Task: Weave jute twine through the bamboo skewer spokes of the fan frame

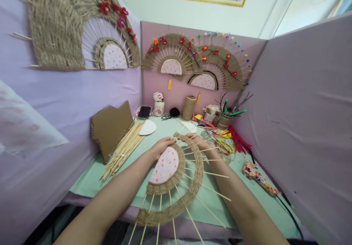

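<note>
A half-round woven fan (198,170) is tilted in front of me, with thin wooden sticks fanning out through two bands of brown twine. Its centre is a white half-disc (165,166) with pink dots. My left hand (164,145) is closed on the fan's upper end, by the corner of the dotted half-disc, with the thumb on the near side. At the far end of the outer twine band, my right hand (194,139) is closed on the fan's edge; its fingertips are partly hidden behind the band and sticks.
Bundled sticks (125,149) and folded cardboard (111,127) lie left. Behind stand a twine spool (189,108) and a tool jar (224,120). At right are yellow-handled scissors (227,146), red fuzzy stems (238,139) and a corded glue gun (260,178). Finished fans (176,41) hang on the partition.
</note>
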Tool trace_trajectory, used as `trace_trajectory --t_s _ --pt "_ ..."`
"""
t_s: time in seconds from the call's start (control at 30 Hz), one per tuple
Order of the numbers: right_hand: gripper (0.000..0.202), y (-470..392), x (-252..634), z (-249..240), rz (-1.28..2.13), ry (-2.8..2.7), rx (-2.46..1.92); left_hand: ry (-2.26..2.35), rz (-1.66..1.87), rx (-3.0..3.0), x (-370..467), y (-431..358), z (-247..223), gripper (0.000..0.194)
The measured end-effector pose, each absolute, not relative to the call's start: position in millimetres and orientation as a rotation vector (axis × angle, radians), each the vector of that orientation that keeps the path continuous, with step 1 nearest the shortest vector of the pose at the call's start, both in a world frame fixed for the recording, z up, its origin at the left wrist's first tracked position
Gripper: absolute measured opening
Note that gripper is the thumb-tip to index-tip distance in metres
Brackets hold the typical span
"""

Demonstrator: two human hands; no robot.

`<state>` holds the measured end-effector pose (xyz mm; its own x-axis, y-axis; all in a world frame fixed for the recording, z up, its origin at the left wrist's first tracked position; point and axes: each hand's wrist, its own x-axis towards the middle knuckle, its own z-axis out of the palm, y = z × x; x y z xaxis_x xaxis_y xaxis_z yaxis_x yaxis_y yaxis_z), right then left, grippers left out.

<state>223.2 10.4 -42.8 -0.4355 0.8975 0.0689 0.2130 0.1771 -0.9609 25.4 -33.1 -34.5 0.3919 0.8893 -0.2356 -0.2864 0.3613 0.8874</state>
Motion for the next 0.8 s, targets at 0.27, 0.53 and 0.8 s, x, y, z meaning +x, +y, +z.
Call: trace_trajectory --t_s 0.27,0.53,0.8 --pt "0.025 3 218 -38 1.221 -1.805 -1.049 0.767 0.872 0.849 19 -13 -27 0.021" --pt "0.022 5 220 -43 1.111 -1.800 -1.063 0.950 0.849 1.007 29 21 -27 0.018" --pt "0.030 17 239 -58 1.027 -1.536 -1.172 0.949 1.008 1.079 17 13 -36 0.023"
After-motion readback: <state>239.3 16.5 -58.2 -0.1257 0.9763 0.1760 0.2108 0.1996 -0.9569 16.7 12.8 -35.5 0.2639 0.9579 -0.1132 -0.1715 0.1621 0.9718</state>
